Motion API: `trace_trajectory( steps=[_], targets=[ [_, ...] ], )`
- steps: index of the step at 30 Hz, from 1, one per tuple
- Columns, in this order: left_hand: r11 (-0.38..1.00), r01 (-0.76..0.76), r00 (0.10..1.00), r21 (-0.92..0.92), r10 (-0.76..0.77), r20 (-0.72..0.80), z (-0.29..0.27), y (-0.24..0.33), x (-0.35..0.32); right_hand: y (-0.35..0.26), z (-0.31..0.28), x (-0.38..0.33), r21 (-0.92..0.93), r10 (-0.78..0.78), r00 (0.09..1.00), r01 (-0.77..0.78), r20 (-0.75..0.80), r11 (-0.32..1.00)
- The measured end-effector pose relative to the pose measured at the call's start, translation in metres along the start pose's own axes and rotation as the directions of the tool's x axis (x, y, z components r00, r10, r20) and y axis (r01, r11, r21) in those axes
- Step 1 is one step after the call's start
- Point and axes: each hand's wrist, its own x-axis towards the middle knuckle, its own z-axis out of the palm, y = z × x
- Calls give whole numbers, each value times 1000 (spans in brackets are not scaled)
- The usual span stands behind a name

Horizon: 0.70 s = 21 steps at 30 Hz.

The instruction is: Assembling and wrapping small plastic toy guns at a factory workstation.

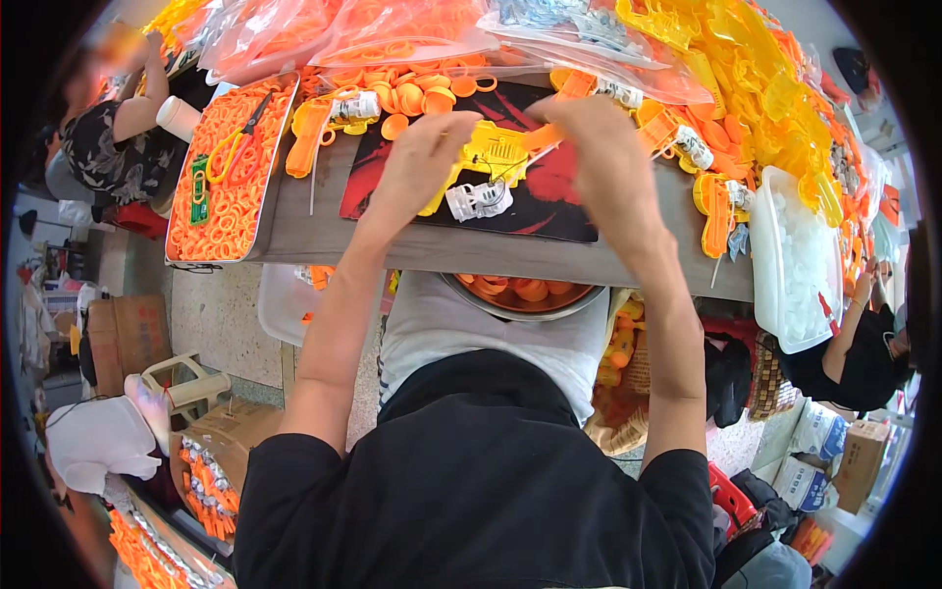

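A yellow plastic toy gun shell half [497, 149] lies open side up over a black and red mat [564, 211]. A white gear unit [479, 200] on thin dark wires sits against its near side. My left hand [420, 162] is closed at the shell's left end, the fingertips at its upper edge. My right hand [606, 162], slightly blurred, reaches over the shell's right end, fingers bent together round a flat orange plastic piece [543, 137]. The palm and fingers partly hide that piece.
An orange-ring tray [224, 221] with scissors [240, 147] stands left; a white tub [800, 260] of translucent pieces stands right. Orange caps [422, 93], bagged parts and yellow shells [756, 88] pile up behind. A metal bowl [525, 304] rests at my lap. Other people work at both sides.
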Motion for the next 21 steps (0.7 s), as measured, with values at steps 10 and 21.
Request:
trace_trajectory(
  steps=[10,21],
  targets=[
    [875,439,866,-205,-350,357,-36,-8,-31,-76,74,-50,-42,-556,826,562,95,826],
    [942,-109,994,317,113,5,-11,-8,-57,-68,95,-77,-150,527,841,-541,-124,828]
  ],
)
